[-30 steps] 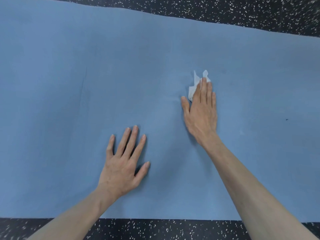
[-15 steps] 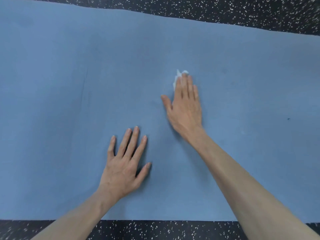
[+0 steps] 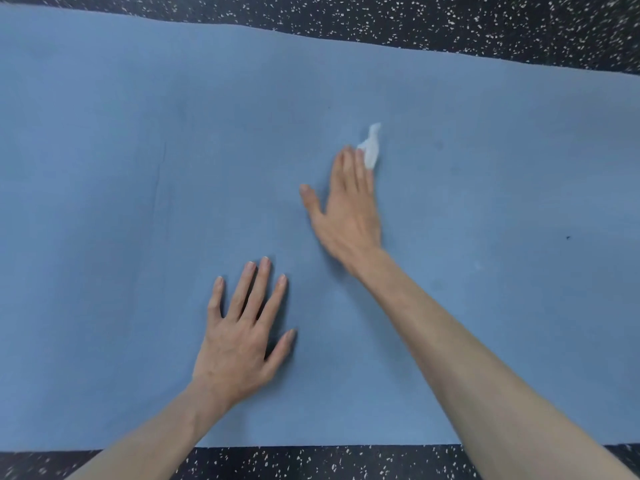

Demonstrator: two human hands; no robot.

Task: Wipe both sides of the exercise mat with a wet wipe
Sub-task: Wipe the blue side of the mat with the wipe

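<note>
Under the right hand, near the middle of the exercise mat, the wet wipe is pinned by flat, straight fingers held close together, thumb spread to the side; nothing is curled round it, and only a crumpled white tail shows past the fingertips on the little-finger side. Main risk, as judged: the wipe is bunched rather than spread, so it could slide out from under the fingers on a sideways pass, leaving bare skin dragging over the mat and a strip unwiped. Bunching also narrows the wetted track, so passes could leave gaps between them. Left hand lies palm down, fingers straight and splayed, holding nothing, pressing the mat near its near edge; if that pressure eases, the mat might creep or ripple on the speckled floor under the wiping stroke. Mat itself: blue, matte, laid flat across the view, both long edges visible. A faint vertical crease sits left of centre, and a small dark speck at far right. No wet sheen can be made out, so wiped and unwiped areas cannot be told apart. Underside not visible; that side presumably remains to be done.
</note>
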